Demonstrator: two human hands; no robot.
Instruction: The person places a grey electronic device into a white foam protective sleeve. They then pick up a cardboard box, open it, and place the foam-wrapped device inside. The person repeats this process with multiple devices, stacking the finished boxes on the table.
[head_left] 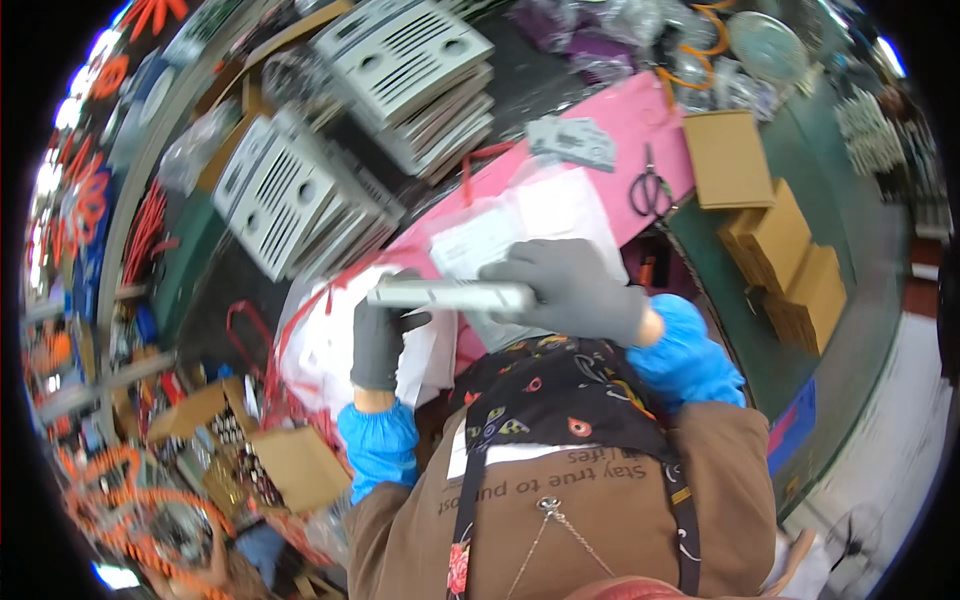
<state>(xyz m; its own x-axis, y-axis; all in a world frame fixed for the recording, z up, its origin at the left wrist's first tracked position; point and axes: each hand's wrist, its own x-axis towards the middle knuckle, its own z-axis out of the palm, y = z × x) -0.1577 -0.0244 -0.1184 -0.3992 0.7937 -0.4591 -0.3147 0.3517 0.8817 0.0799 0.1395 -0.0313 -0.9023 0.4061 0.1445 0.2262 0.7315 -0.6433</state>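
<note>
Gripping a panel (pixel 450 295), left hand (pixel 378 345) and right hand (pixel 568 285) haven't put it down; stacks (pixel 408 68) sit toward the tabletop's (pixel 530 78) far edge.

Matt, fabric-like gloves (pixel 590 300) are covering the left grip (pixel 380 340) and right grip (pixel 560 285); the held panel (pixel 440 295) is looking smooth, metal or plastic being unclear. Sleeve covers (pixel 380 440) are showing crinkled, glossy plastic, the apron (pixel 550 400) matt cloth. Cartons (pixel 728 160) are showing matt cardboard, the bench (pixel 835 190) a smooth finish.
</note>
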